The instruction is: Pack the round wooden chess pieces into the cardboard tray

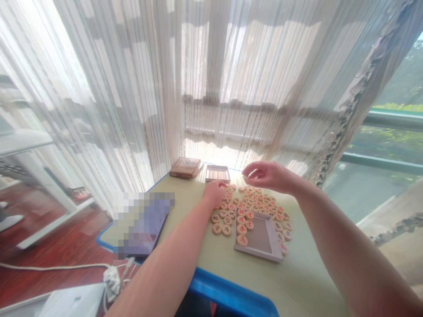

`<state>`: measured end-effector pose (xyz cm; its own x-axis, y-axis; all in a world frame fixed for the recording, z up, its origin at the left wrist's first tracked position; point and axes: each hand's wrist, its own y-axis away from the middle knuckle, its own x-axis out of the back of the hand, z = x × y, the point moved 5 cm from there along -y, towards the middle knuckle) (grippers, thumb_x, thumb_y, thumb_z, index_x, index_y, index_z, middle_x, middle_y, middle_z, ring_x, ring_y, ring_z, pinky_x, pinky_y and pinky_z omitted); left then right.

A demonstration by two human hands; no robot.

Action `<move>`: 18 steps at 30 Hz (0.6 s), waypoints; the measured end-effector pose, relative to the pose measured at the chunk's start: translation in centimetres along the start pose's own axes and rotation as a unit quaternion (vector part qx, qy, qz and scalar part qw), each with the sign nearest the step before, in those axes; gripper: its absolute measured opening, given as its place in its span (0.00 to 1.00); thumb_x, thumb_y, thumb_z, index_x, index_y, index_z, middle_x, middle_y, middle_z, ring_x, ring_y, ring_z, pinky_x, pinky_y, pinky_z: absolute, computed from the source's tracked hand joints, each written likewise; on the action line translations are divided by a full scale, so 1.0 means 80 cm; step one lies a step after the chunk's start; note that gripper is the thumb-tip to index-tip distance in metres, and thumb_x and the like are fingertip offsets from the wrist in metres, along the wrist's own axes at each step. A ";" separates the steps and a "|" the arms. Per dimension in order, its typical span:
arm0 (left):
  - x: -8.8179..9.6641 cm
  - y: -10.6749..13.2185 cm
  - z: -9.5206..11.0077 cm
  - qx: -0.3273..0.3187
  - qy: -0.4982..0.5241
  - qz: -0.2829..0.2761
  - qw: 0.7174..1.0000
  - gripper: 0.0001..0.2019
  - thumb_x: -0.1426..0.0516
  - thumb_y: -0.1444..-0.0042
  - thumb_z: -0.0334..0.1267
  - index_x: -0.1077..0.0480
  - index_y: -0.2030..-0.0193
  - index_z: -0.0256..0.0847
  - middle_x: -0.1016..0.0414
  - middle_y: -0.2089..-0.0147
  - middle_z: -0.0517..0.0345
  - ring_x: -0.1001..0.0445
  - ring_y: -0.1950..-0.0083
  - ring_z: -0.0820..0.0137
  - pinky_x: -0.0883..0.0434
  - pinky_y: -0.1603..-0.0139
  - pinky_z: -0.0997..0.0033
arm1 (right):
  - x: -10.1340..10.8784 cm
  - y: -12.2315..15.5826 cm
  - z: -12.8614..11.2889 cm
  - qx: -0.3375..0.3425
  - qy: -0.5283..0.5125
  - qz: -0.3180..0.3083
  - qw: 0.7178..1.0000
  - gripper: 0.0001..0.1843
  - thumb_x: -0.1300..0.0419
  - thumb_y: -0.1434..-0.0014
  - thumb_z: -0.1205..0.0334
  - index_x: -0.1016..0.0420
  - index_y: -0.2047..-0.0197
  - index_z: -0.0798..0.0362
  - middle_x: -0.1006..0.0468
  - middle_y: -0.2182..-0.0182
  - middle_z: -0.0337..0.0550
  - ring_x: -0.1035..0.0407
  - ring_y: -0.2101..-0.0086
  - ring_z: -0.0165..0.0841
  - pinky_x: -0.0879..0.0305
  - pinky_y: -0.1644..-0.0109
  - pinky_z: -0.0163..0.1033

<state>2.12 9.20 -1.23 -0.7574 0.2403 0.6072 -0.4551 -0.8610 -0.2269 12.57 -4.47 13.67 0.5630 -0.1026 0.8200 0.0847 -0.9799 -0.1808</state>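
Many round wooden chess pieces point(251, 209) with red or black characters lie scattered on a pale green table point(307, 273). My left hand point(214, 193) rests curled on the pieces at the pile's left edge; what its fingers hold is hidden. My right hand point(266, 175) hovers above the far end of the pile, fingertips pinched together, and I cannot make out anything in them. A shallow grey tray point(261, 237) lies at the near side of the pile with three pieces along its left side.
A second small tray point(217, 174) and a flat brown box point(186, 167) sit at the table's far edge by the sheer curtain point(211, 88). A dark tablet point(148, 226) lies at left. The table has a blue rim point(231, 295). Cables trail on the floor.
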 end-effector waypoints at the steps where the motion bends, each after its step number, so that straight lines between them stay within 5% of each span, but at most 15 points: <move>1: 0.000 -0.001 0.000 -0.007 -0.008 0.001 1.000 0.12 0.50 0.50 0.31 0.26 0.64 0.42 0.22 0.63 0.57 0.28 0.62 0.68 0.33 0.61 0.71 | 0.005 0.014 -0.007 0.010 -0.012 0.025 1.000 0.18 0.41 0.49 0.54 0.28 0.55 0.52 0.23 0.63 0.44 0.27 0.64 0.33 0.29 0.61 0.39; 4: -0.002 -0.003 0.001 -0.021 -0.037 -0.007 0.999 0.13 0.50 0.48 0.33 0.25 0.63 0.42 0.22 0.63 0.56 0.27 0.61 0.67 0.33 0.59 0.70 | 0.003 0.052 -0.013 0.014 -0.010 0.090 0.996 0.18 0.40 0.50 0.57 0.30 0.55 0.52 0.24 0.63 0.45 0.27 0.65 0.33 0.29 0.61 0.41; 9: -0.005 0.000 0.004 -0.040 -0.082 -0.032 0.995 0.12 0.50 0.49 0.34 0.25 0.64 0.43 0.22 0.62 0.55 0.27 0.59 0.64 0.33 0.57 0.68 | -0.040 0.093 0.023 -0.018 0.019 0.138 0.990 0.15 0.40 0.53 0.64 0.30 0.59 0.53 0.24 0.68 0.41 0.30 0.69 0.30 0.32 0.64 0.37; 12: -0.004 0.003 0.006 -0.052 -0.088 -0.036 0.994 0.12 0.50 0.49 0.34 0.25 0.64 0.41 0.22 0.61 0.54 0.27 0.59 0.64 0.32 0.57 0.67 | -0.068 0.103 0.054 -0.048 0.087 0.130 0.987 0.07 0.42 0.52 0.65 0.27 0.67 0.54 0.24 0.70 0.41 0.31 0.69 0.30 0.35 0.64 0.36; 18: 0.008 0.010 0.009 -0.047 -0.031 0.003 0.998 0.13 0.50 0.45 0.36 0.25 0.62 0.40 0.22 0.62 0.54 0.27 0.61 0.66 0.32 0.59 0.69 | -0.091 0.106 0.078 -0.065 0.156 0.085 0.982 0.11 0.43 0.52 0.64 0.23 0.64 0.51 0.23 0.69 0.41 0.32 0.64 0.34 0.37 0.59 0.38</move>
<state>1.61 8.35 -0.48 -0.7310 0.2036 0.6513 -0.4941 -0.8162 -0.2994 14.30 -10.95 2.75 0.2798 -0.2939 0.9139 -0.1066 -0.9556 -0.2747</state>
